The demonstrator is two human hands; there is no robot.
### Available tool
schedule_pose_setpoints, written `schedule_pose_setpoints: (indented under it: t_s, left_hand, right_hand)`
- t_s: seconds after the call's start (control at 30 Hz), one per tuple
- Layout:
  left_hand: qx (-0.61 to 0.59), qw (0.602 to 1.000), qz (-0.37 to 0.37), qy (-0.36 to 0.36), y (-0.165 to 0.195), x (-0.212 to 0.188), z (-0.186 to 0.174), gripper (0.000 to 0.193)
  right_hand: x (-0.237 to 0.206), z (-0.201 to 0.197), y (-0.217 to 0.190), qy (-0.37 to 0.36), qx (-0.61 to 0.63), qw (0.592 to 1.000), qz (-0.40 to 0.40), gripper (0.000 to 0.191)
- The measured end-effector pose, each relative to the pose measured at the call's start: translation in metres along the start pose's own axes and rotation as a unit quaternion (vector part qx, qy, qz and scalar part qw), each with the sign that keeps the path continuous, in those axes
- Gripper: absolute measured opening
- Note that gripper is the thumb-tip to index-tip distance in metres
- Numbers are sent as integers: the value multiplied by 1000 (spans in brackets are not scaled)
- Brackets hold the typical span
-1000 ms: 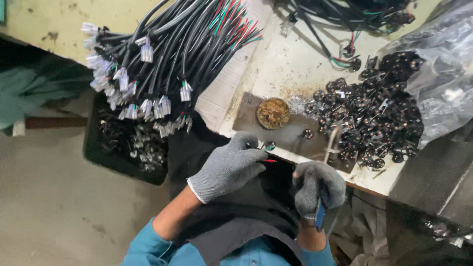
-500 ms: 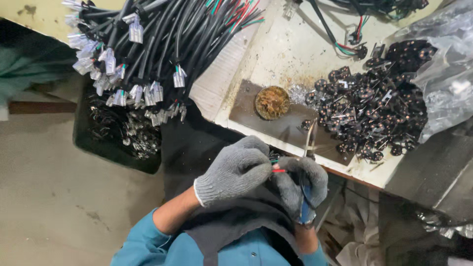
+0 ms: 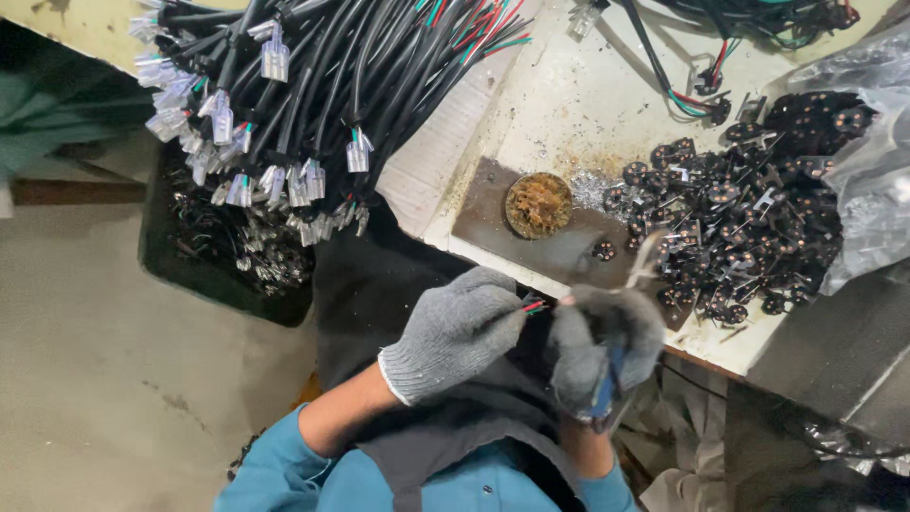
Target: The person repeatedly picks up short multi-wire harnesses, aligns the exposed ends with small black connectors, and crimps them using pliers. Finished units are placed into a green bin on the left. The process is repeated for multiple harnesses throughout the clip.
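While the left hand (image 3: 455, 334), in a grey knit glove, pinches the coloured wire ends (image 3: 534, 305) in a tight grip, the gloved right hand (image 3: 607, 343) is blurred; its grip wraps a blue-handled tool (image 3: 604, 389) whose tip cannot be made out. Both hands sit just below the round brown pad (image 3: 537, 205) on the table (image 3: 588, 104). Right of that pad lies a heap of small black parts (image 3: 749, 223), partly under a clear bag (image 3: 872, 180). Left of it, bundled black cables (image 3: 313, 85) run out of view.
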State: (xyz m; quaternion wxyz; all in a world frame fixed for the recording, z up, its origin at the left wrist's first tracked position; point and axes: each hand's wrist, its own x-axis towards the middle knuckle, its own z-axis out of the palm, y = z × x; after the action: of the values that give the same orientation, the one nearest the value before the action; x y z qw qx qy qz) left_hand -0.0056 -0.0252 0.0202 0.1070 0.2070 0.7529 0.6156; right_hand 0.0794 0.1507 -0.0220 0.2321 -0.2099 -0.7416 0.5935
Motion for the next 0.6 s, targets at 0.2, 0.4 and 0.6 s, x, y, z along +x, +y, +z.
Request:
schedule_pose_setpoints:
  t_s: [0.2, 0.4, 0.6]
  left_hand:
    - [60, 994, -91, 31, -5, 28, -8, 11]
    - [179, 978, -108, 3, -13, 57, -17, 19]
    - [213, 961, -161, -67, 12, 76, -20, 20]
  right_hand:
    - [17, 6, 23, -22, -23, 996, -86, 61]
    - [8, 4, 50, -4, -77, 990, -121, 53]
    - [10, -6, 37, -44, -175, 973, -147, 44]
